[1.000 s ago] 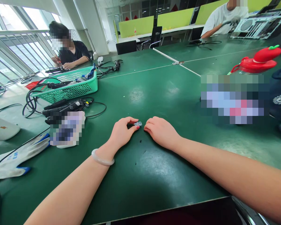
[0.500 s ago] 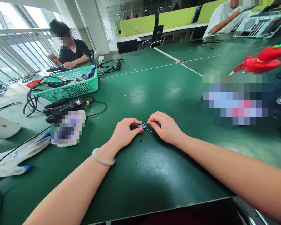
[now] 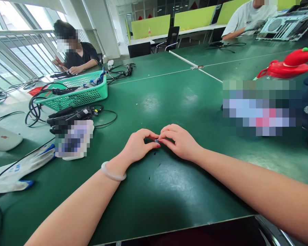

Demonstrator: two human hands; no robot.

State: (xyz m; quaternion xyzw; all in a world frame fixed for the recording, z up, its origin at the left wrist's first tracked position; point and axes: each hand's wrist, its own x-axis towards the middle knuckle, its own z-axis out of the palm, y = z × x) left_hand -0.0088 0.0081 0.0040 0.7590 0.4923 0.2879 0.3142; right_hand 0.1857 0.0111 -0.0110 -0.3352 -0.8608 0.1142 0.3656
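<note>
Head view: left hand (image 3: pixel 137 147), right hand (image 3: pixel 182 143) grips pinch small board (image 3: pixel 156 140) on green table (image 3: pixel 169 194); windowed office.

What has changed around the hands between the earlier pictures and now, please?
The right hand moved toward the left hand until the fingertips met; both now pinch the small board. The tiny loose piece that lay beside it is no longer visible. Basket and glove stayed put.

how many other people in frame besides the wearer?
2. A person in black sits far left, behind the green basket; a person in white sits at the top right. Others may be hidden.
</note>
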